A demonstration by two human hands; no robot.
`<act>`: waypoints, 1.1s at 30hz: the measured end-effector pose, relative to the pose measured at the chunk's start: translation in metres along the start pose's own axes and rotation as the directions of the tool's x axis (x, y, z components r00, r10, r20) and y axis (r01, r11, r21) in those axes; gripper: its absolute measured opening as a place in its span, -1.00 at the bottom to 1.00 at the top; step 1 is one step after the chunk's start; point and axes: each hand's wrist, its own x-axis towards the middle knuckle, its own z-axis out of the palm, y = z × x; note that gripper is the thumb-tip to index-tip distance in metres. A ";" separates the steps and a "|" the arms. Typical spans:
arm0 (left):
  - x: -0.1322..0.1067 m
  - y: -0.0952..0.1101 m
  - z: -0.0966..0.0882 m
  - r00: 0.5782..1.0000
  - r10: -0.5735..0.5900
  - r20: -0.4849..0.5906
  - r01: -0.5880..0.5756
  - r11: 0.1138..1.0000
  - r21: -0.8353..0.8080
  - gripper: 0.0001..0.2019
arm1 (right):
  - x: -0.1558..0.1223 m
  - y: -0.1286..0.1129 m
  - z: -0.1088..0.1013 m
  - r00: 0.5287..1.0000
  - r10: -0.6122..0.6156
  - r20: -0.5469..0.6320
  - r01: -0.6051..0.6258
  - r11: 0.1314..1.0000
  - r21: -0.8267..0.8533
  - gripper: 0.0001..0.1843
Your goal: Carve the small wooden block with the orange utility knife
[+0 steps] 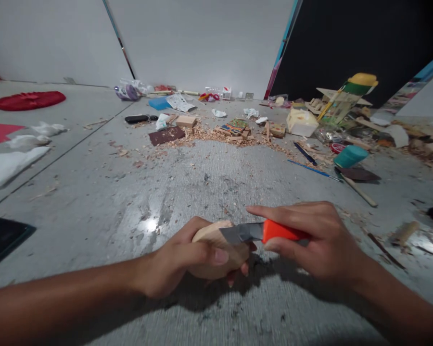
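Observation:
Low over the floor, my left hand [187, 254] grips a pale, rounded piece of wood [216, 266], thumb on its near face and fingers wrapped behind it. In my right hand [310, 238] is an orange-handled knife [283, 231], its broad grey blade pointing left. The blade lies against the upper right part of the wood. My right index finger stretches out above the handle and the thumb presses from below. The exact form of the blade's edge cannot be made out.
Wood shavings [205, 134] and offcuts lie ahead with brown sandpaper [167, 136]. To the right are a paintbrush [313, 169], a teal cylinder [350, 156], a wooden-handled tool [359, 190] and a yellow-lidded container [350, 98]. A phone [7, 240] rests at left. White panels [202, 43] stand behind.

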 end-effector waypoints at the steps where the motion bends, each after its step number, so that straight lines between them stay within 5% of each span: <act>1: 0.000 -0.002 0.001 1.000 0.002 0.006 -0.001 0.999 -0.034 -0.62 | 0.000 0.003 0.001 1.000 -0.003 0.002 0.003 1.000 -0.001 -0.62; 5: -0.009 0.000 0.005 0.987 0.120 0.103 -0.117 0.992 -0.036 -0.64 | -0.002 0.037 -0.004 0.993 0.110 -0.040 -0.114 0.984 -0.137 -0.64; 7: -0.017 0.004 0.006 0.964 0.188 0.190 -0.211 0.971 0.112 -0.64 | -0.003 0.061 -0.014 0.970 0.190 -0.151 -0.223 0.946 -0.235 -0.65; 10: -0.020 0.008 0.002 0.977 0.123 0.173 -0.137 0.988 0.074 -0.55 | 0.000 0.075 -0.034 0.941 0.219 -0.260 -0.292 0.911 -0.292 -0.61; 14: -0.011 0.007 -0.004 0.984 0.117 0.135 -0.118 0.993 -0.005 -0.45 | 0.005 0.048 -0.042 0.969 0.166 -0.181 -0.203 0.956 -0.210 -0.65; 21: -0.006 0.003 -0.004 0.994 0.077 0.073 -0.079 0.996 0.033 -0.46 | -0.013 0.004 -0.012 0.983 0.167 -0.073 -0.169 0.986 -0.015 -0.64; 26: -0.002 0.001 -0.010 0.985 0.162 0.065 -0.172 0.962 0.214 -0.53 | -0.008 -0.012 -0.003 0.997 0.077 0.005 -0.077 0.994 0.079 -0.63; 33: -0.001 0.001 -0.003 0.978 0.201 0.048 -0.207 0.955 0.210 -0.57 | -0.005 -0.012 -0.004 0.996 0.071 0.045 -0.075 0.993 0.096 -0.55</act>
